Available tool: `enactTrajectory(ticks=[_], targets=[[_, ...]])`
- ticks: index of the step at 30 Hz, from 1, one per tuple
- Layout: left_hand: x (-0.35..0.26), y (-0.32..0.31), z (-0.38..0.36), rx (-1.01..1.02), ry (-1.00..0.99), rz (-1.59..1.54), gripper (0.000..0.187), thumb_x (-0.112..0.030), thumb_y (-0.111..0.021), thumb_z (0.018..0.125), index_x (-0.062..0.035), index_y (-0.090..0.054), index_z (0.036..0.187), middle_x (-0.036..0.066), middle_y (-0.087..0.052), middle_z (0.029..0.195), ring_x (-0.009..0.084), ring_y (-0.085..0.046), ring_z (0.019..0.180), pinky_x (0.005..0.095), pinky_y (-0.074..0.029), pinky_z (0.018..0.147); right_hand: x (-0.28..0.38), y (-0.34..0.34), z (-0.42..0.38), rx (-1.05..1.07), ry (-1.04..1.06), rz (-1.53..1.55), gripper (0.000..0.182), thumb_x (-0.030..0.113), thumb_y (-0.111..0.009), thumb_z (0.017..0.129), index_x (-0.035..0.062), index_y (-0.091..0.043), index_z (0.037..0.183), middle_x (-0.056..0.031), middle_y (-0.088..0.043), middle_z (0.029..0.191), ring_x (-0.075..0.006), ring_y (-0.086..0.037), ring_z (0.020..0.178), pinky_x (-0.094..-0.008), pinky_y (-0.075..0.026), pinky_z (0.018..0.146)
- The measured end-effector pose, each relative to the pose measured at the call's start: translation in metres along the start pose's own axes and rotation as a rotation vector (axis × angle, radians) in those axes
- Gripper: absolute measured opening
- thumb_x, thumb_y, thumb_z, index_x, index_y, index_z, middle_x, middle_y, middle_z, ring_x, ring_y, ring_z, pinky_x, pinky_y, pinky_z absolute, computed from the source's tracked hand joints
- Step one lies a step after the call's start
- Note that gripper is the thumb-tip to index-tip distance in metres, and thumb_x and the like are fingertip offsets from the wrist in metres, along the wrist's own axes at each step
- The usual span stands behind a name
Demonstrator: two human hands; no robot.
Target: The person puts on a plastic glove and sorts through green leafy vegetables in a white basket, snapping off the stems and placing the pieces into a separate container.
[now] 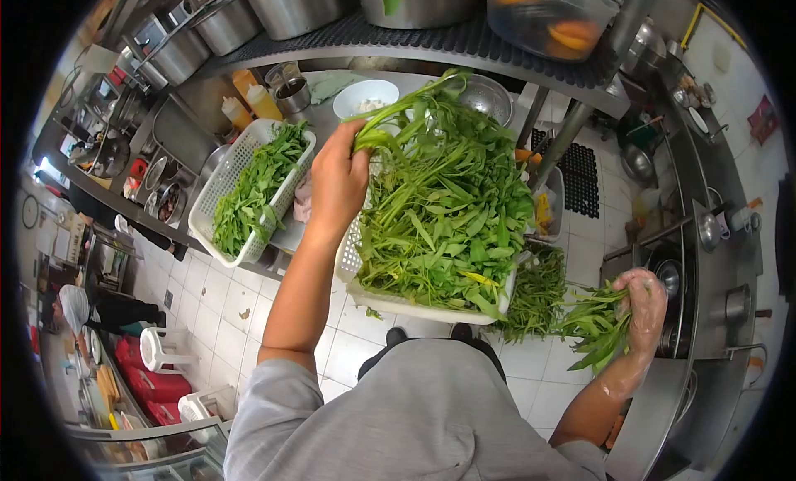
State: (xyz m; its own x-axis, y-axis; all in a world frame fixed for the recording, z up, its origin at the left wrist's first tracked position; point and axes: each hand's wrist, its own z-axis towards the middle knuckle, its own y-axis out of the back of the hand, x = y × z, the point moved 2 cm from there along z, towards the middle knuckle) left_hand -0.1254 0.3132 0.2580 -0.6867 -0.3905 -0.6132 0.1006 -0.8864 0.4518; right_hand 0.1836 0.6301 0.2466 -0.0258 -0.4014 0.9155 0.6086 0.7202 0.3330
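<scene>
My left hand (338, 176) is closed round the stems of long green leafy vegetables, above the left side of a heaped pile of greens (448, 207). The pile fills a white basket (398, 305). Out to the right, my right hand (643, 303), in a clear plastic glove, grips a bunch of leafy greens (599, 322). More greens (535, 294) lie low beside the basket's right side. A second white perforated basket (217, 201) with cut leaves (261, 178) stands to the left.
A white bowl (365, 91), a metal colander (487, 99) and sauce bottles (264, 104) stand behind the baskets. Overhead, a shelf (332, 46) holds large pots. Metal counters (713, 257) line the right. Another person (76, 311) works at far left, near white stools (163, 348).
</scene>
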Motion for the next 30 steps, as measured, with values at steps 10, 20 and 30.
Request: enactTrajectory(ticks=[10,20,30], targets=[[0.038,0.013,-0.07,-0.241,0.272,-0.437,0.01,-0.004,-0.048,0.092,0.0001,-0.056,0.097,0.01,-0.06,0.083,0.0166,-0.059,0.075,0.0303,-0.047,0.064,0.009,-0.033,0.007,0.088,0.008,0.113,0.02,0.019,-0.055,0.093,0.0009,-0.062,0.091,-0.0102,-0.067,0.091,-0.0121,-0.059,0.075,-0.0232,-0.044,0.059],[0.038,-0.018,-0.129,0.136,0.272,-0.09,0.02,0.007,-0.049,0.082,-0.0021,-0.051,0.099,0.022,-0.06,0.079,0.0411,-0.06,0.074,0.0424,-0.047,0.063,0.029,-0.067,0.025,0.178,0.004,-0.055,0.017,0.017,-0.064,0.086,0.0009,-0.061,0.092,-0.0048,-0.061,0.075,-0.0122,-0.058,0.069,-0.0258,-0.045,0.069],[0.019,-0.025,-0.132,0.113,-0.026,0.012,0.032,0.01,-0.058,0.067,-0.0024,-0.056,0.097,0.015,-0.058,0.08,0.0355,-0.06,0.069,0.0398,-0.048,0.06,0.07,-0.119,0.052,0.239,0.684,-0.465,0.013,0.007,-0.07,0.073,0.0069,-0.068,0.086,-0.0065,-0.065,0.081,-0.0219,-0.059,0.071,-0.0336,-0.049,0.063]])
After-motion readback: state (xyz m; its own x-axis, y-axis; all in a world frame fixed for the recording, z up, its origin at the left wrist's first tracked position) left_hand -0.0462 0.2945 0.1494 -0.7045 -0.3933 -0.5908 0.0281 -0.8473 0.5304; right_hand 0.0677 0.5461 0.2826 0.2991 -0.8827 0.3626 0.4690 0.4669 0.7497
